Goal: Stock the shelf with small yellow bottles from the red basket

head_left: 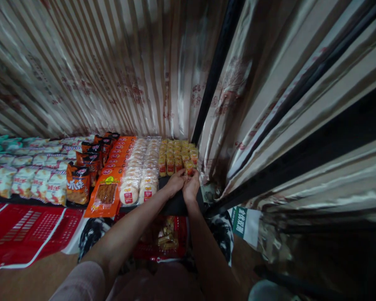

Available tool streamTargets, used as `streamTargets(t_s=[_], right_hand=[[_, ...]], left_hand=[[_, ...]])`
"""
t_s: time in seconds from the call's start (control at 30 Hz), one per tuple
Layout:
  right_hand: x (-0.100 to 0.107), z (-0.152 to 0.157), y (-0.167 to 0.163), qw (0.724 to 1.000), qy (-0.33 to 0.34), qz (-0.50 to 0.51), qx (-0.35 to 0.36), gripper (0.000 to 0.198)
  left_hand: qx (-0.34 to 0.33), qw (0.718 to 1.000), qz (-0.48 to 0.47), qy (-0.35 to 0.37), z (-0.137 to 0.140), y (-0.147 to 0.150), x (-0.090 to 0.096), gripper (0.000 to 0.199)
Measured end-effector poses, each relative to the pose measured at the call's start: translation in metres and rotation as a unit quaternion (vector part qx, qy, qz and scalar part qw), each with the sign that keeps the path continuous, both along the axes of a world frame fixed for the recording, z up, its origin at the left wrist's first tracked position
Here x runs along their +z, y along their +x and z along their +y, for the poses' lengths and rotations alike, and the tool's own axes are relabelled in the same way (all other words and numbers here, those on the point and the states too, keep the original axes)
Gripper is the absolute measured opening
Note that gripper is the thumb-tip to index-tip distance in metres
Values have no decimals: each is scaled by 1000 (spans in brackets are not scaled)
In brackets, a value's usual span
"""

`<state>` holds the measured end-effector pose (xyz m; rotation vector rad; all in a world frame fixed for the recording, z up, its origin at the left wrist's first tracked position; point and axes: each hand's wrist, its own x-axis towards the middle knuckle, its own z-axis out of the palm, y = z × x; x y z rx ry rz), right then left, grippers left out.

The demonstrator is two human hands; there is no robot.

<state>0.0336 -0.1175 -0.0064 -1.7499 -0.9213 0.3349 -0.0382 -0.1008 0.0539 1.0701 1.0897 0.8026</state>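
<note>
Both hands meet at the front of several rows of small yellow-wrapped snack packs (170, 161) on a dark shelf (172, 205). My left hand (176, 182) and my right hand (191, 186) have their fingers closed around one yellow snack pack (189, 167) with a red label, close to the row's right end. My fingers partly hide its lower part. Directly left of the yellow packs stand two columns of round, pale biscuits in clear wrap (148, 184). Below my forearms, a red basket (183, 234) holds more yellow-wrapped packs (167, 235).
Orange stick-snack bags (105, 192), dark orange bags (77, 184) and white bags (56, 187) line the shelf leftward. Another red basket (28, 234) lies at lower left. Striped curtains (128, 62) hang behind, with a dark pole (214, 83) near the shelf's right end.
</note>
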Motion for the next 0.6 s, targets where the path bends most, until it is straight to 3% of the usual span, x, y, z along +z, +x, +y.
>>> streamTargets(t_s=[0.27, 0.4, 0.6], right_hand=[[-1, -1, 2, 996, -7, -84, 33, 46], [-1, -11, -2, 990, -63, -126, 20, 51], [-12, -13, -2, 990, -12, -136, 40, 51]], left_hand=[[-18, 999, 36, 35, 5, 1, -7, 41], [-12, 999, 27, 32, 6, 2, -14, 42], [-34, 999, 34, 21, 9, 3, -17, 46]])
